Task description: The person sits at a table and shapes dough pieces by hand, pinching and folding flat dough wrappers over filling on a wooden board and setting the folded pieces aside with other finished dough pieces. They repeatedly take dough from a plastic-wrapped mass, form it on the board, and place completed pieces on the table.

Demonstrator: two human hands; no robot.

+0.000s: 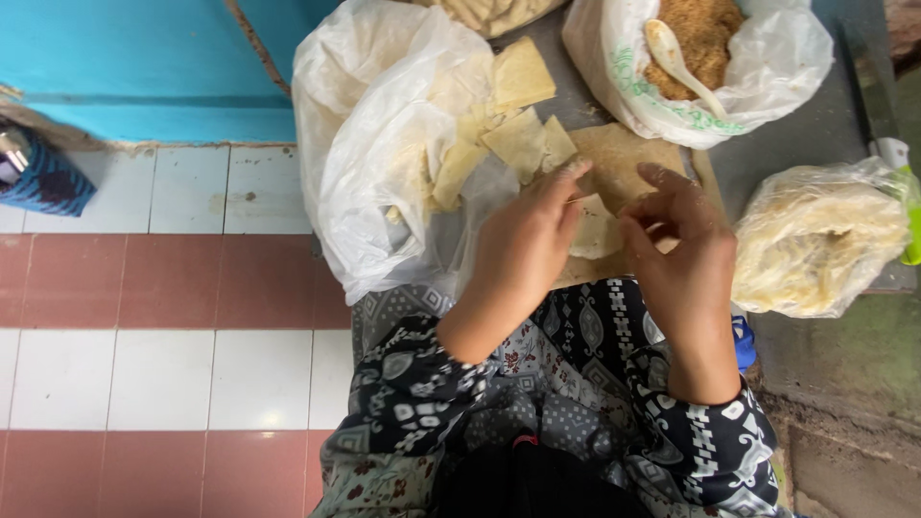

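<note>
A pale square pastry sheet [595, 230] lies on a wooden board [614, 158] between my two hands. My left hand [523, 254] rests on its left edge, fingers pressing the sheet. The fingertips of my right hand [681, 245] pinch its right edge. Just above the board, several more pale sheets [518, 139] spill from a large white plastic bag [384, 144].
A bag of brown crumbly filling [700, 38] with a white spoon [676, 62] stands at the top right. A clear bag of pale food [815, 245] lies at the right on the grey counter [825, 125]. Red and white floor tiles [153, 326] lie to the left.
</note>
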